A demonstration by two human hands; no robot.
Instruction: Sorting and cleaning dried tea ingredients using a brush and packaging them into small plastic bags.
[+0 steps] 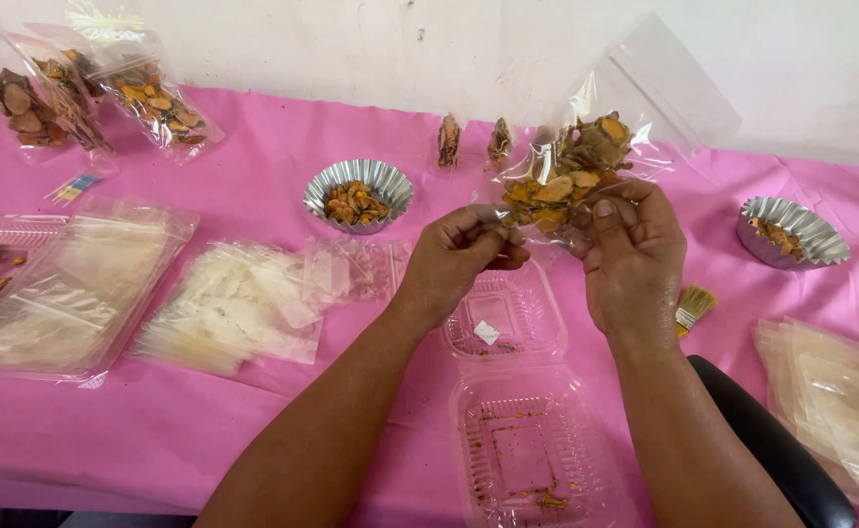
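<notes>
Both hands hold 1 clear bag (pixel 586 161) above the bench (pixel 283 166). The left hand (pixel 459 256) is narrow, thumb and fingers pinched on the bag's lower left edge. The right hand (pixel 633 249) is also narrow, its thumb pressed on the front of the bag and its fingers curled behind the lower right. The bag hangs tilted, its empty end pointing up and to the right, and orange and brown dried slices (pixel 561 176) fill the part nearest the hands.

Judging by the pinching grip, the step in hand looks like closing or pressing the bag's strip along the edge between the hands. A next move would call for keeping that edge flat and taut, with no slice caught in it, and sliding the pinch evenly from 1 side to the other.

Below the hands lies an open clear clamshell box (pixel 527 430) with crumbs in it. A foil cup (pixel 358 191) of the same slices sits to the left, another foil cup (pixel 791 233) far right. A stack of empty bags (pixel 229 308) lies left of the box, 3 filled bags (pixel 151 98) stand at the back left, and a small brush (pixel 693 305) lies just beside the right wrist.
</notes>
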